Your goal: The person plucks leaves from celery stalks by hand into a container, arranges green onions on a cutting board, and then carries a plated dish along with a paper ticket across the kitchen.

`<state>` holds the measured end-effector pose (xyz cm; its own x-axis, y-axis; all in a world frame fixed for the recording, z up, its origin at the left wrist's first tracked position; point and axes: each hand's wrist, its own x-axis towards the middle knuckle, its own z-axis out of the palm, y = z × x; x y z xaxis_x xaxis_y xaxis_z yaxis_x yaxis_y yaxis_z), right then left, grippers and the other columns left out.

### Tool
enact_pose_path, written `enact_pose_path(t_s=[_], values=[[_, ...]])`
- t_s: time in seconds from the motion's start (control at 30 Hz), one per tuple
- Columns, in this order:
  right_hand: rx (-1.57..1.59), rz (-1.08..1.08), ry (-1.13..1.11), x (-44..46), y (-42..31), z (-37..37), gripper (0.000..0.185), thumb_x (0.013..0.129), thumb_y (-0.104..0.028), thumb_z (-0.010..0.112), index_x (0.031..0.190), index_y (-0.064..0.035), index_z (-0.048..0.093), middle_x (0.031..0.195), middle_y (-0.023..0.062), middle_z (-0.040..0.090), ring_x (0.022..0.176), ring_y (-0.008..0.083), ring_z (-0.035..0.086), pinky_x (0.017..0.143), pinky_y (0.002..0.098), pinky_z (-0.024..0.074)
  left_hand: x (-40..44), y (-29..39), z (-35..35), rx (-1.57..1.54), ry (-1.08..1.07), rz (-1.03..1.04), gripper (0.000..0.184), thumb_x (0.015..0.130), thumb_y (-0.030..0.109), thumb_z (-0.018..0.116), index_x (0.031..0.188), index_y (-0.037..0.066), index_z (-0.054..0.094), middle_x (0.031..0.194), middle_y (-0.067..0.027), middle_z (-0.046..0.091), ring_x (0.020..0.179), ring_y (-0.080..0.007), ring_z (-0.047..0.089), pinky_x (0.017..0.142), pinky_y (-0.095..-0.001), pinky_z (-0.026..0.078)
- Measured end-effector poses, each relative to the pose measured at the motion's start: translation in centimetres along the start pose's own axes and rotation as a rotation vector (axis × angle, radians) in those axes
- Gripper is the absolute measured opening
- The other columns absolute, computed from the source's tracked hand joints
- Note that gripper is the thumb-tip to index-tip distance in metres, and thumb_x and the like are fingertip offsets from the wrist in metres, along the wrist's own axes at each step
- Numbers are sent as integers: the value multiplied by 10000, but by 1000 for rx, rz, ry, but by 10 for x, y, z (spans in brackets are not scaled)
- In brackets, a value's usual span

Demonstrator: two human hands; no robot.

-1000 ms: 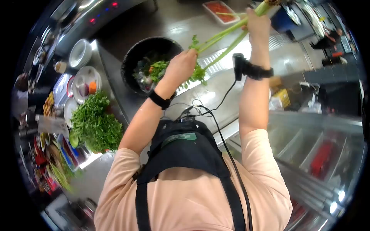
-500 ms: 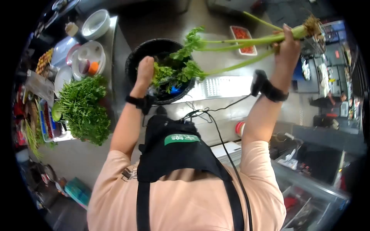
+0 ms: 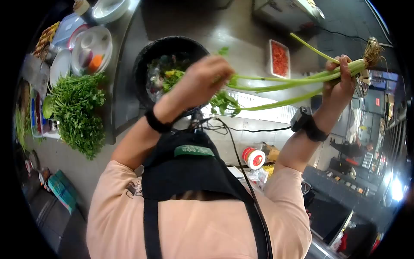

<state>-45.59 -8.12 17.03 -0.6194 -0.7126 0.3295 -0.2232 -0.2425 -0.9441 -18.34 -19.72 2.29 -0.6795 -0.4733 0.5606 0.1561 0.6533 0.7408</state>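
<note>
My right hand (image 3: 340, 82) is wrapped round the root end of a bunch of celery (image 3: 297, 81), whose long stalks point left. At the leafy end, my left hand (image 3: 207, 77) is closed on leaves, its fingertips partly blurred. More leaves (image 3: 225, 102) hang just below it. Behind and left of that hand stands a black bin (image 3: 142, 69) lined with clear plastic, with leafy scraps (image 3: 171, 80) inside.
A steel counter (image 3: 123, 86) on the left carries a heap of leafy greens (image 3: 79, 112), a plate (image 3: 103, 39) with orange and purple pieces, and bowls (image 3: 110, 9). A white tray of red pieces (image 3: 279, 59) lies beyond the stalks. A cable (image 3: 254, 129) runs to my right wrist.
My left hand has moved from over the bin's left side to the right, back to the leaves, and closed on them. My right hand has shifted right and lower with the celery.
</note>
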Motion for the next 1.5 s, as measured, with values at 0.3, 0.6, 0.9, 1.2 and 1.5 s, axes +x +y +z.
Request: enact_pose_path(t_s=[0.3, 0.6, 0.9, 1.2, 1.5], values=[[125, 90, -118, 65, 45, -15, 213, 901, -217, 617, 1007, -39, 568, 706, 77, 618, 469, 74, 491, 368, 182, 348, 7, -16, 90, 82, -37, -343, 400, 802, -107, 552, 1147, 71, 650, 927, -128, 598, 878, -266, 610, 776, -342, 495], [27, -1, -307, 79, 57, -26, 230, 890, -234, 610, 978, -24, 576, 714, 72, 606, 453, 73, 467, 352, 186, 327, -8, -44, 129, -21, -129, -528, 143, 890, 65, 592, 1020, 35, 645, 990, -137, 614, 902, -286, 604, 813, -356, 486], [-70, -106, -163, 49, 53, -15, 250, 909, -267, 592, 1017, -44, 555, 717, 60, 609, 468, 79, 491, 355, 181, 333, -47, -74, 171, -506, 767, -971, 166, 934, 148, 489, 908, 33, 607, 716, -30, 577, 616, -156, 526, 554, -309, 417], [132, 13, -257, 61, 34, -14, 218, 932, -253, 570, 939, -35, 564, 696, 70, 585, 401, 61, 421, 328, 159, 293, -96, -81, 63, 695, 397, -782, 320, 900, 85, 518, 1217, 84, 561, 1085, -168, 550, 1027, -359, 541, 892, -414, 458], [200, 28, -377, 67, 36, -3, 172, 936, -199, 558, 936, -27, 554, 690, 83, 579, 399, 82, 425, 327, 184, 299, -26, -11, 45, 132, -186, -182, 275, 848, 84, 651, 1122, 65, 646, 1032, -92, 571, 994, -266, 522, 919, -382, 397]])
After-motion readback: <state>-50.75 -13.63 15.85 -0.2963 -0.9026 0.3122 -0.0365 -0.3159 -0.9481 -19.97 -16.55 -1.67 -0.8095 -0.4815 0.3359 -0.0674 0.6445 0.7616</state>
